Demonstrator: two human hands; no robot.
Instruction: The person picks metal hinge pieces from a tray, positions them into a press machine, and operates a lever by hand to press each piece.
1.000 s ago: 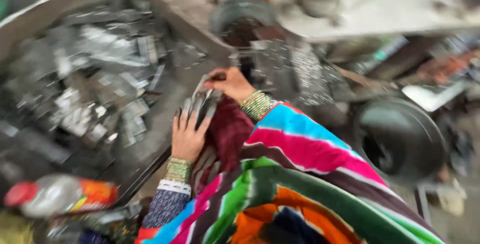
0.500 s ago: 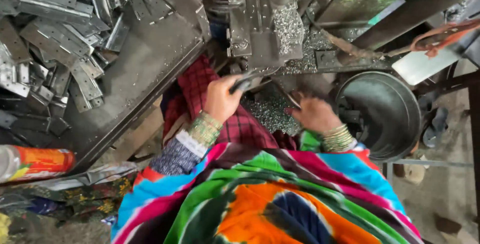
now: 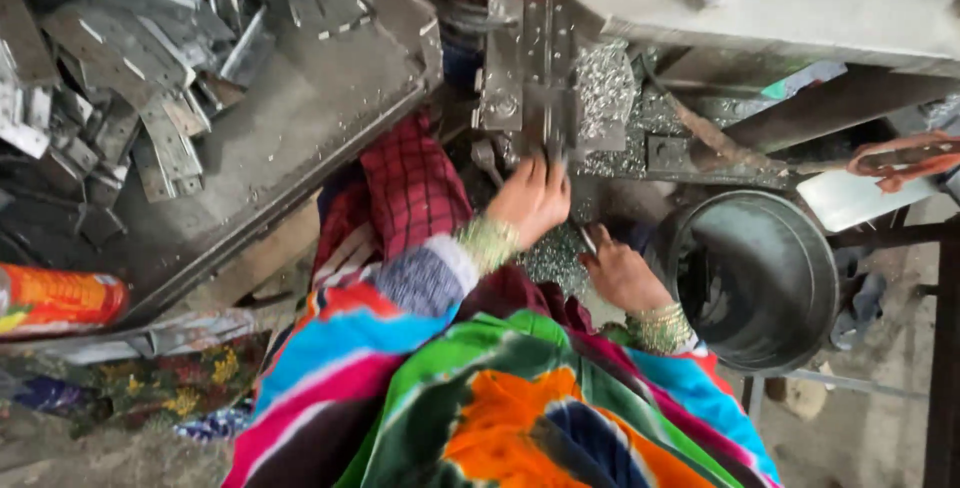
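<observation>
Left hand (image 3: 532, 200), fingers curled, sets a flat metal piece (image 3: 553, 153) on the grey die block (image 3: 530, 78) at upper centre, pressing apparently not yet done; right hand (image 3: 622, 273) rests loosely curled, grip unclear, among glittering shavings (image 3: 556, 260); dull blanks (image 3: 110, 98) crowd the tray (image 3: 300, 128) upper left, round steel bowl (image 3: 760, 283) right.

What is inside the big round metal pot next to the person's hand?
The round metal pot looks dark inside; only its shiny grey wall shows. Its bottom is in shadow, so I cannot tell whether anything lies there. The right hand rests just beside its rim.
</observation>
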